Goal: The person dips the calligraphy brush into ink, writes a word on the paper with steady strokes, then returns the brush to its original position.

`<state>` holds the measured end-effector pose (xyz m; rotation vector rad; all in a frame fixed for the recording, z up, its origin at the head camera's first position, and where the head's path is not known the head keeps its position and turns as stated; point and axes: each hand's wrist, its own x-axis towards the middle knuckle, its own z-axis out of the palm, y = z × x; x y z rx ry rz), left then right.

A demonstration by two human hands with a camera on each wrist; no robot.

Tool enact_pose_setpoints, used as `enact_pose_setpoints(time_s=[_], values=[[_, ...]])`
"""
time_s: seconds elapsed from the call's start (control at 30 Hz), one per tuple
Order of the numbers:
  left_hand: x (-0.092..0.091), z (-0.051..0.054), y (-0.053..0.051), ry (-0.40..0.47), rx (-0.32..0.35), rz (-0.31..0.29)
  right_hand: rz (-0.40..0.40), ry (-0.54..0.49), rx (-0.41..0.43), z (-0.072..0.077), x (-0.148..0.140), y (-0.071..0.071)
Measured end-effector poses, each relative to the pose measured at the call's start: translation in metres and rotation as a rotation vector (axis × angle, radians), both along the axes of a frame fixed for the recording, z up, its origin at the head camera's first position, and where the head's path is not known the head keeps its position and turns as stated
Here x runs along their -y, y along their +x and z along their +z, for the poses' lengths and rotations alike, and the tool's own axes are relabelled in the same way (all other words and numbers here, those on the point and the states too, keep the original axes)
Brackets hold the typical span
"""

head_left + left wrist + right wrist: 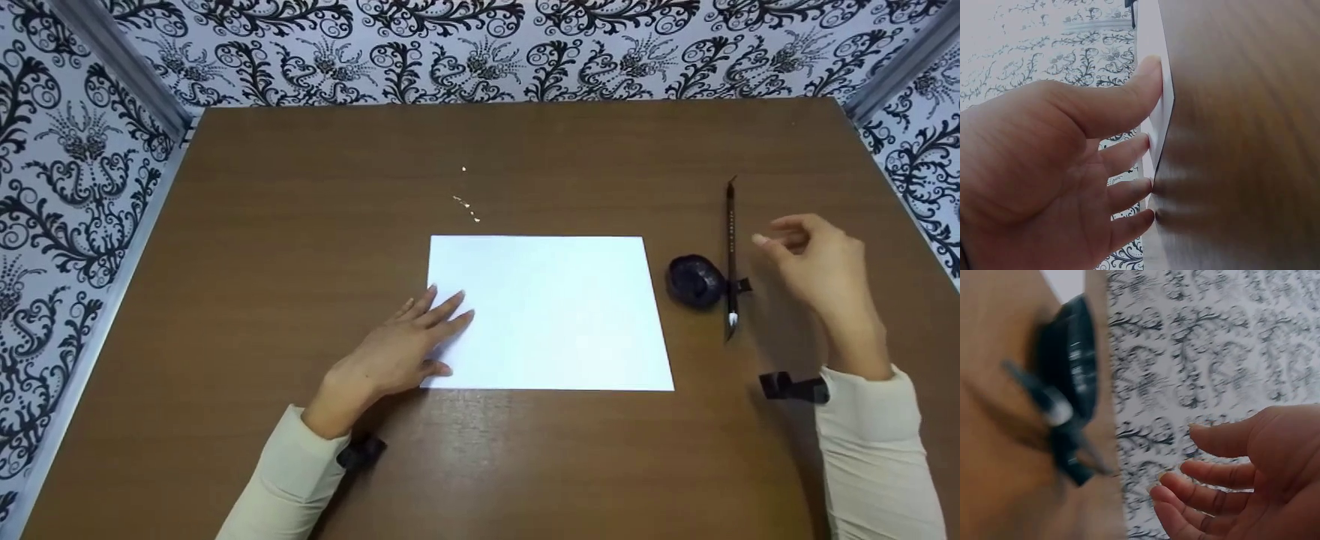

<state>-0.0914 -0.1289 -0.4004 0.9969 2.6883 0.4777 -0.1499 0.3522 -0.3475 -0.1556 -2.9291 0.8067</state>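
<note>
A blank white sheet of paper (555,315) lies flat on the brown table. My left hand (397,349) rests on its left edge with fingers spread; in the left wrist view, the thumb and fingertips of that hand (1106,124) touch the sheet. To the right of the paper sits a small round dark dish (694,281), also in the right wrist view. A dark brush (730,232) with a white band near its lower end lies across a short black piece (743,286) jutting from the dish. My right hand (821,262) hovers right of the brush, fingers loosely bent, holding nothing.
Several tiny pale specks (466,206) lie on the table (300,187) beyond the paper. Patterned black-and-white covering (480,60) surrounds the table's far and side edges. Black straps with small devices (793,388) sit at both wrists.
</note>
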Motion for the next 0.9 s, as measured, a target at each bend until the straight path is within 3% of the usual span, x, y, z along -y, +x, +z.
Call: enact_pose_setpoints(time_s=[0.2,0.37,0.7,0.9], values=[[-0.001,-0.002,0.003,-0.004,-0.031,-0.008,-0.001,-0.019,0.174,-0.014,-0.005,-0.006],[-0.002,-0.002,0.003,0.004,-0.053,-0.013,0.002,-0.044,0.235,-0.019,-0.008,-0.009],[-0.002,-0.006,0.001,0.032,-0.06,-0.039,-0.028,-0.057,0.183,-0.029,-0.004,-0.016],[-0.002,-0.005,0.001,0.021,-0.05,-0.042,-0.058,-0.126,0.199,-0.031,-0.002,-0.019]])
